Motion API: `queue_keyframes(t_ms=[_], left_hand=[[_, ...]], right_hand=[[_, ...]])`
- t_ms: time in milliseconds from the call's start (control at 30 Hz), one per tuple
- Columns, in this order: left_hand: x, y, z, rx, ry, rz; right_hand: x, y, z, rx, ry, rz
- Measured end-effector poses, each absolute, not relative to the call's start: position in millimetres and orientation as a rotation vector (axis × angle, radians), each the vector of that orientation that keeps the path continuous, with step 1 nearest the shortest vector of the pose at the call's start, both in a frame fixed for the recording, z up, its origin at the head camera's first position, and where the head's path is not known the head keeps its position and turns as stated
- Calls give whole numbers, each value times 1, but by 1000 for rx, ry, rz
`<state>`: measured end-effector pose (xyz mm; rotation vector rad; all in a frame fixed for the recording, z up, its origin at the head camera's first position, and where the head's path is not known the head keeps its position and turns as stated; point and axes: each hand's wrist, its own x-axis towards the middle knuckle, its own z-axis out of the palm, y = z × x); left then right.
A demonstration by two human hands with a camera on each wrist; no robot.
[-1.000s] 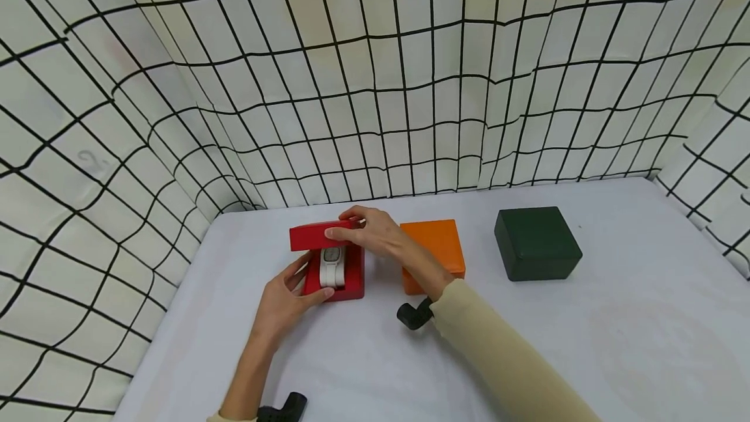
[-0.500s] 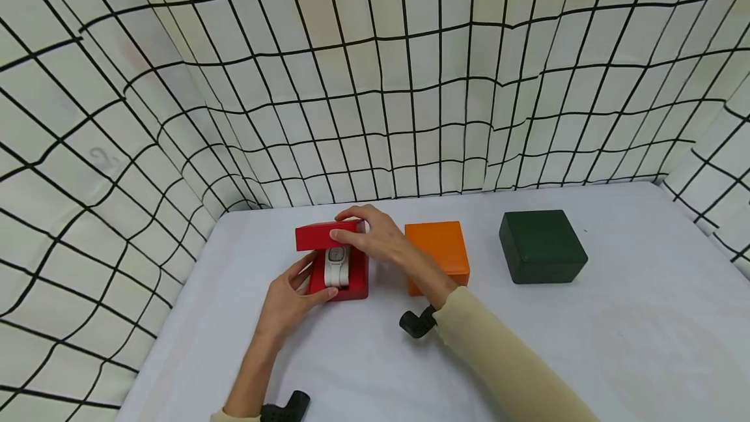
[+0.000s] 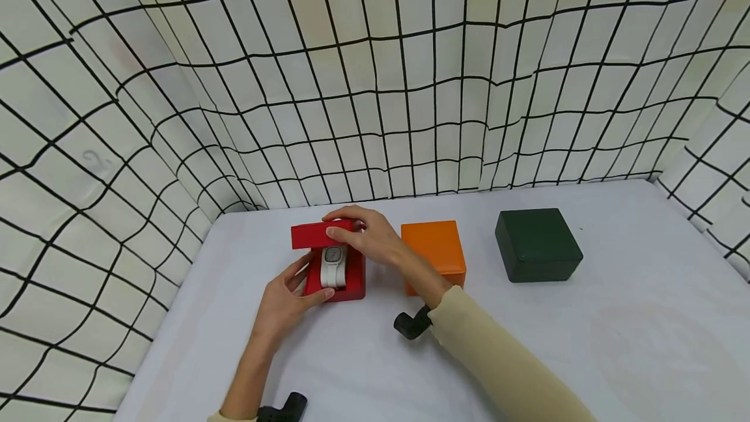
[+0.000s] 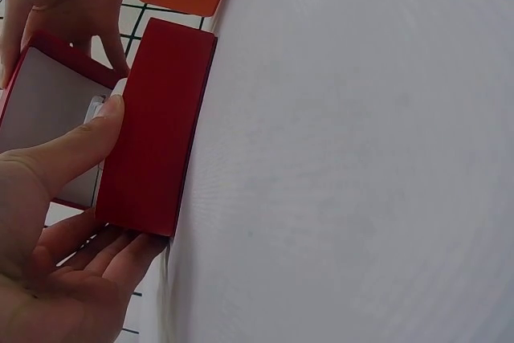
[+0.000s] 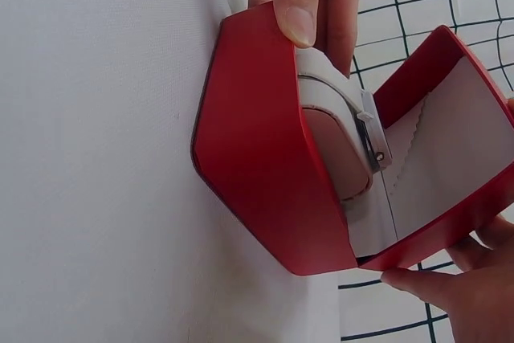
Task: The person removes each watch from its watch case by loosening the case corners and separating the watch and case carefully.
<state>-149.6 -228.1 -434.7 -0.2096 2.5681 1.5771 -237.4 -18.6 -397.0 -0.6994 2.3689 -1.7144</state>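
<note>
A small red box stands on the table with its hinged lid raised. Inside sits a watch with a white strap, wrapped round a cushion. My left hand holds the base from the left, thumb over the front edge at the strap and fingers along the side. In the left wrist view that thumb lies on the rim of the box's red front wall. My right hand pinches the lid at its right end. The right wrist view shows the lid's pale lining behind the watch.
An orange box stands just right of the red one, partly behind my right forearm. Farther right is a dark green box. White cloth covers the table. Black netting over white sheets encloses the back and sides.
The fingers of my right hand have slid a little left along the lid's upper edge. My left hand, the base and the watch keep their places; the head view sways slightly.
</note>
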Motion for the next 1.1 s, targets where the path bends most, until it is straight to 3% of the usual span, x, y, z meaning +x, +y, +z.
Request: queue_keyframes(t_ms=[1100], left_hand=[[-150,-228,-436,-259,2545,1603]], right_hand=[[-245,-16,-400,-739,2274,-1870]])
